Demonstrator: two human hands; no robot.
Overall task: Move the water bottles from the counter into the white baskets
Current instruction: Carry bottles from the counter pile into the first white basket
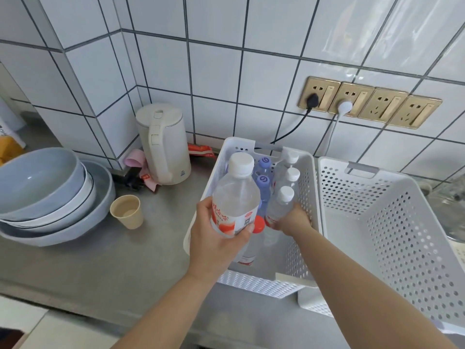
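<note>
The left hand (221,238) grips a water bottle (235,197) with a white cap and a red and white label. The fingers are curled round the lower part of it, the thumb on the near side. This bottle is upright and is held above the near left part of the left basket (312,197), not resting on anything.

The right hand (293,220) reaches down into the same basket and holds a smaller bottle (280,206) with a white cap, low on its body. Its fingers are mostly hidden behind the bottle and the back of the hand, so how tightly they close is hard to make out (the bottle's base is hidden too, so I cannot tell if it stands on the basket floor).

Inside the left basket more bottles stand upright: two with white caps (292,173) along the right wall and two with blue caps (263,178) in the middle. A bottle with a red cap (258,224) is near the front, half covered by the left hand and its bottle.

The right basket (392,212) stands just beside the left one on the grey counter (125,260); its right edge is cut off by the frame.

On the left of the counter are stacked bowls (50,195), a beige cup (127,211) and a white kettle (162,144).
</note>
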